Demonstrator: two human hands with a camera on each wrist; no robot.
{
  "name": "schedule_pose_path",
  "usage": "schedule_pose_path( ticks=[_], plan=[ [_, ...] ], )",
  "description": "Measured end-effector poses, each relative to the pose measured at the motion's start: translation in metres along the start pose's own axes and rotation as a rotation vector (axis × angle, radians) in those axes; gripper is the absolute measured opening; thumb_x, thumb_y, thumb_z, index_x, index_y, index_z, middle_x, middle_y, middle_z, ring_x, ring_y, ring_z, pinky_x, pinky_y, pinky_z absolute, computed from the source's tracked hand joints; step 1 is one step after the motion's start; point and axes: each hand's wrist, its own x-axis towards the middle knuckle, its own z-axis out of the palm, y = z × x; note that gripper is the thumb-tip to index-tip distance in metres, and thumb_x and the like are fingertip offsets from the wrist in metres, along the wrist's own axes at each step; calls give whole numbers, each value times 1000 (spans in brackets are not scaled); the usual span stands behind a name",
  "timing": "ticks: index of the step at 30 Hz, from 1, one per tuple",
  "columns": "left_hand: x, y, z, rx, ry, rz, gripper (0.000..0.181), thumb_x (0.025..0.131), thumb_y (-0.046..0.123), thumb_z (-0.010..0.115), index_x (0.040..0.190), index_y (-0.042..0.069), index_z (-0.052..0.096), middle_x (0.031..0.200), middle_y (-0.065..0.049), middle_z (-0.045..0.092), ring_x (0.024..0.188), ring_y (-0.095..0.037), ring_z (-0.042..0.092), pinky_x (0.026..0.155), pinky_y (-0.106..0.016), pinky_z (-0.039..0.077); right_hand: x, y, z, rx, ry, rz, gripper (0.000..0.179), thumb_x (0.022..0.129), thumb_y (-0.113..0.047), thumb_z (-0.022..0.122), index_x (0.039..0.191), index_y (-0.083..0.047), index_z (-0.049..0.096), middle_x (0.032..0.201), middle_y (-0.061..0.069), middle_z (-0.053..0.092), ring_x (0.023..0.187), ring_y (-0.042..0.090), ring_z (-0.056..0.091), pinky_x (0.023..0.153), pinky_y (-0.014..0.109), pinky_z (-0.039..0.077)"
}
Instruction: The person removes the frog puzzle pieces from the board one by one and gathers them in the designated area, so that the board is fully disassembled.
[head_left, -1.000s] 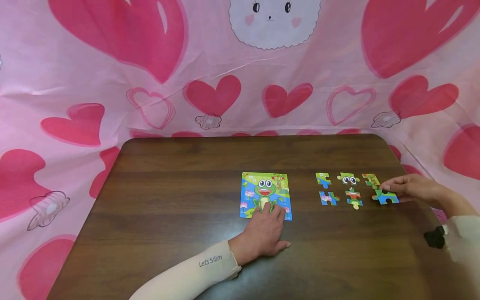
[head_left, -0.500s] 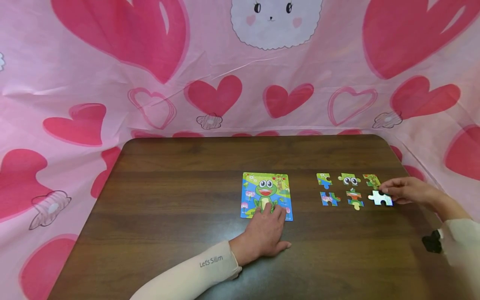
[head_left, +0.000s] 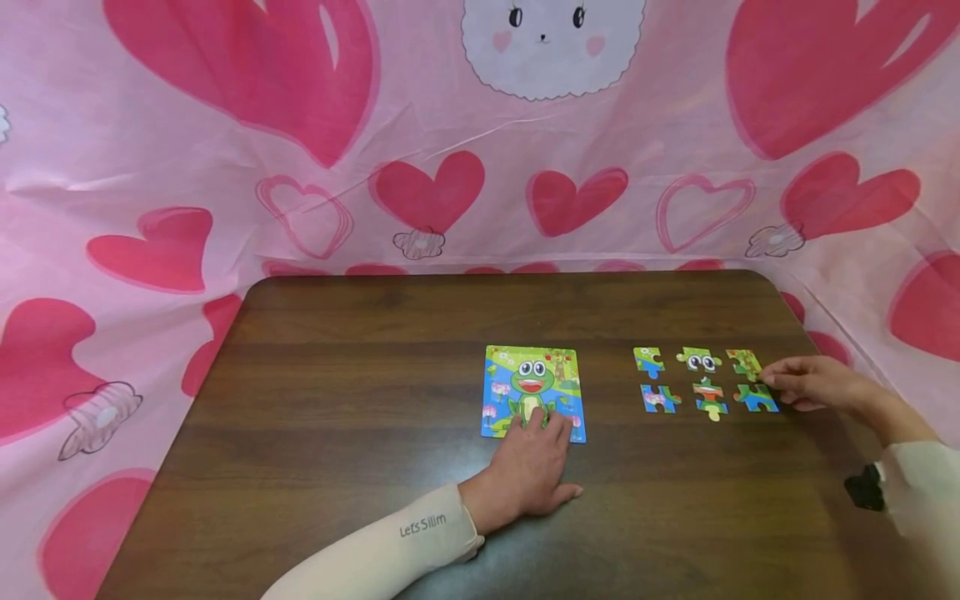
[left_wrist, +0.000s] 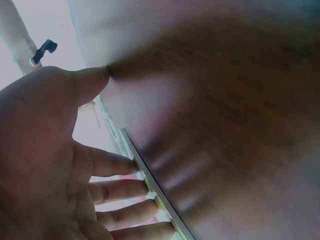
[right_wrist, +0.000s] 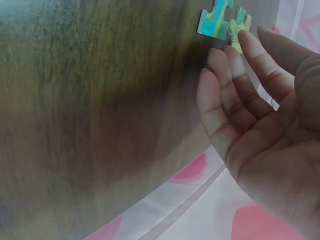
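Note:
My left hand (head_left: 529, 467) rests its fingertips on the lower edge of a square frog picture board (head_left: 498, 371); in the left wrist view its fingers (left_wrist: 120, 191) lie on the board's face, thumb apart on the table. To the right, several jigsaw pieces lie in two rows. My right hand (head_left: 821, 385) is at the right end of the rows, fingertips beside the lower right blue-green piece (head_left: 759, 398) and the upper right tree piece (head_left: 742, 363). In the right wrist view its thumb and fingers are loosely bent with a gap between them, and nothing shows gripped.
The other pieces include a frog-eyes piece (head_left: 701, 361), a frog-mouth piece (head_left: 708, 398), a flower piece (head_left: 658, 398) and a blue-green corner piece (head_left: 648, 361). They lie on a brown wooden table (head_left: 360, 375). A pink heart-patterned cloth (head_left: 510, 133) hangs behind and at both sides.
The lower right piece has shifted left, out of my right hand's fingers, and lies flat in the bottom row. My right hand has moved slightly left. The left hand has stayed on the board.

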Motion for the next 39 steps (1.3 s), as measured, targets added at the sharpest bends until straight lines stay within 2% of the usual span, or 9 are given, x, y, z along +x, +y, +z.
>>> schedule_pose_path(
  ticks=[5, 7, 10, 13, 18, 22, 26, 31, 39],
  plan=[
    [-1, 1, 1, 3, 1, -2, 87, 90, 78, 46, 150, 15, 43, 145, 0, 48, 131, -23, 47, 103, -43, 51, -2, -3, -3, -42, 49, -52, 52, 109, -32, 45, 132, 14, 51, 125, 26, 64, 95, 17, 66, 80, 34, 60],
    [-1, 1, 1, 21, -3, -4, 87, 90, 79, 45, 150, 15, 43, 144, 0, 48, 131, -21, 47, 103, -39, 51, -1, -8, -4, -56, 80, -81, 53, 109, -33, 45, 132, 14, 51, 124, 29, 63, 93, 16, 67, 79, 33, 60],
    [-1, 2, 1, 55, -15, -4, 88, 91, 79, 42, 152, 16, 42, 145, 0, 47, 132, -20, 47, 103, -32, 51, 1, -22, -4, -73, 130, -129, 50, 109, -32, 45, 130, 13, 53, 106, 19, 67, 86, 9, 63, 74, 26, 58],
    [-1, 3, 1, 82, -27, 1, 88, 92, 79, 40, 153, 16, 42, 147, 0, 46, 134, -20, 46, 104, -27, 50, 2, -42, -2, -75, 167, -163, 48, 109, -33, 45, 129, 9, 56, 90, 7, 62, 78, 9, 58, 70, 25, 53],
    [-1, 4, 0, 84, -36, -2, 88, 92, 79, 40, 152, 15, 43, 148, -1, 46, 134, -21, 46, 105, -28, 49, 6, -84, 5, -53, 187, -230, 45, 108, -33, 49, 128, 5, 59, 90, 3, 63, 75, 14, 59, 68, 28, 53],
    [-1, 5, 2, 77, -38, -15, 90, 91, 81, 39, 151, 14, 44, 148, -2, 46, 132, -22, 47, 106, -29, 48, 13, -118, 17, -10, 163, -304, 40, 107, -30, 51, 125, 6, 61, 90, 8, 63, 76, 15, 60, 68, 29, 55],
    [-1, 8, 4, 66, -37, -39, 94, 89, 84, 38, 150, 13, 43, 149, -4, 46, 132, -23, 48, 108, -30, 47, 22, -149, 36, -15, 125, -357, 38, 107, -30, 52, 125, 2, 63, 101, 12, 66, 82, 17, 65, 73, 29, 58],
    [-2, 14, 1, 26, -27, -70, 98, 85, 85, 45, 148, 10, 41, 147, -8, 47, 133, -25, 47, 110, -31, 46, 31, -184, 64, 24, 57, -404, 37, 107, -31, 52, 125, -1, 65, 112, 20, 66, 93, 28, 68, 81, 34, 59],
    [-1, 13, -2, 70, -44, -48, 100, 83, 87, 44, 148, 11, 42, 147, -7, 48, 130, -24, 48, 107, -31, 49, 58, -230, 103, 7, -7, -505, 33, 104, -30, 58, 121, -4, 69, 112, 20, 71, 95, 36, 69, 81, 38, 59]
  ],
)
